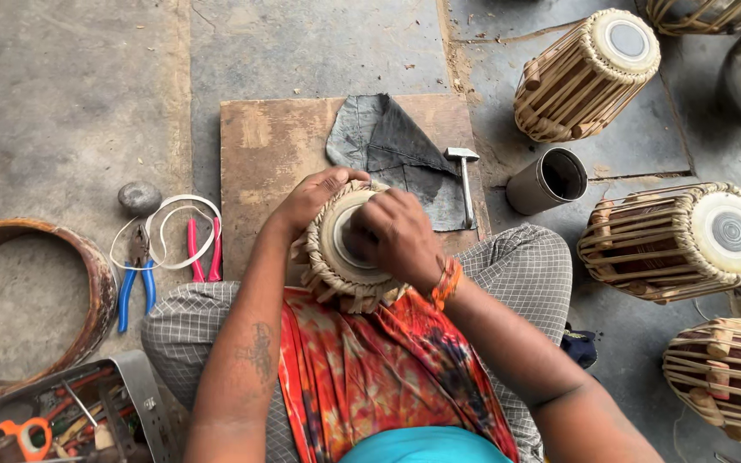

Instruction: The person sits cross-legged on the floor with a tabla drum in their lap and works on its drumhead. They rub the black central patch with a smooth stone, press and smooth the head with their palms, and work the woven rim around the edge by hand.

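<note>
Head view looks straight down onto my lap, where a small drum (345,249) sits between my knees on the red patterned cloth (362,360), its head turned up toward me. Its long axis runs roughly up from my lap toward the camera, tipped a little away from me, so what I see is mostly the round pale skin and the woven rim of braided straps around it.

My left hand (315,199) curls over the far left edge of that rim, fingers wrapped on the braid, gripping the drum. My right hand (396,236) lies on top of the drumhead, knuckles up, fingers bent down against the skin; whether it pinches anything small beneath them I cannot tell. The right hand is the nearer of the two to the centre of the head, the left stays at the edge.

Just beyond the drum lies a wooden board (268,154) with a dark grey cloth (388,146) and a small hammer (465,180) on it. Off to my left are blue-handled pliers (135,283) and red-handled ones (203,253); to my right stand other strapped drums (679,240) and a metal cylinder (546,180).
</note>
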